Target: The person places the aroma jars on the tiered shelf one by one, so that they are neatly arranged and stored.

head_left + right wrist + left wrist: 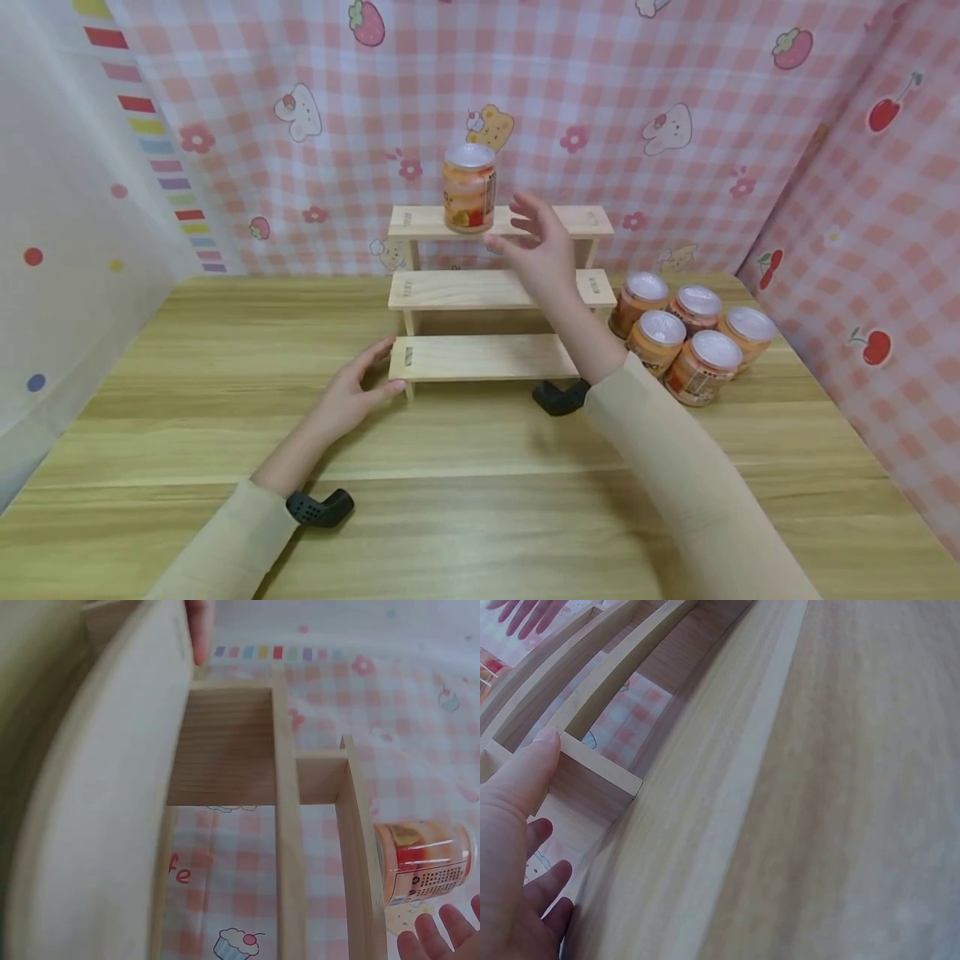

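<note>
A jar [469, 190] with an orange fruit label and a pale lid stands upright on the top step of a three-step wooden display shelf [472, 358]. To its right is my right hand [543, 250], fingers spread and slightly bent, nothing held. Its thumb tip is near the jar's base. In the right wrist view the jar [424, 859] shows beside the fingertips [431, 934], apart from them. My left hand [352, 396] holds the left end of the lowest step, thumb at the front corner and index finger toward the back. The left wrist view shows the thumb [529, 769] on that corner.
Several similar jars [662, 329] stand close together on the wood-grain table [480, 517], right of the shelf. A pink checked cloth [247, 167] hangs behind and on the right. A white dotted cloth [67, 192] is on the left.
</note>
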`<state>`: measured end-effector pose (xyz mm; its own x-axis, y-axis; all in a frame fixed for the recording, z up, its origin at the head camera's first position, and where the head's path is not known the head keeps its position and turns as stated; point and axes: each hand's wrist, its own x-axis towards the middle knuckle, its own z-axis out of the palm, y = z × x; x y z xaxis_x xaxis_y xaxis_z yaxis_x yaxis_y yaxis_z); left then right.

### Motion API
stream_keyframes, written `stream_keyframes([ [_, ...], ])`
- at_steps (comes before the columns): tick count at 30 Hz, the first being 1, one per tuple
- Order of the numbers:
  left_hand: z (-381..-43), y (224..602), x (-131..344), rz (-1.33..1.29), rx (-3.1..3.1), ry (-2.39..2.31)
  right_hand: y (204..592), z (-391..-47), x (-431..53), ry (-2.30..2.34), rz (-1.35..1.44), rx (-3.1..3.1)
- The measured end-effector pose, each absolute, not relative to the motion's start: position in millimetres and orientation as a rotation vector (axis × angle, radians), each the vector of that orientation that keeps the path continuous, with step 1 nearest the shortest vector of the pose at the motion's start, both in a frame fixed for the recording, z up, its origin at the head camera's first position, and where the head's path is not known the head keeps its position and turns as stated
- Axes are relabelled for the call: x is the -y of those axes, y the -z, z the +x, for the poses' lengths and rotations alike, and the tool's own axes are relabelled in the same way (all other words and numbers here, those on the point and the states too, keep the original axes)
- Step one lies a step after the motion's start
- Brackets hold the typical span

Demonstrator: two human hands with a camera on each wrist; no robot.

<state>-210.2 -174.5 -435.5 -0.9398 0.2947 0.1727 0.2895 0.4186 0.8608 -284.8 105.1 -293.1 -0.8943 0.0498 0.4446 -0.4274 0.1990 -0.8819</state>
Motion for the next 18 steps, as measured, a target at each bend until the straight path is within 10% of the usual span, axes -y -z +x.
stream_keyframes([
  [18, -211, 437, 175, 0.562, -2.652, -1.604, 329, -218, -144, -1.672, 0.400, 1.952],
])
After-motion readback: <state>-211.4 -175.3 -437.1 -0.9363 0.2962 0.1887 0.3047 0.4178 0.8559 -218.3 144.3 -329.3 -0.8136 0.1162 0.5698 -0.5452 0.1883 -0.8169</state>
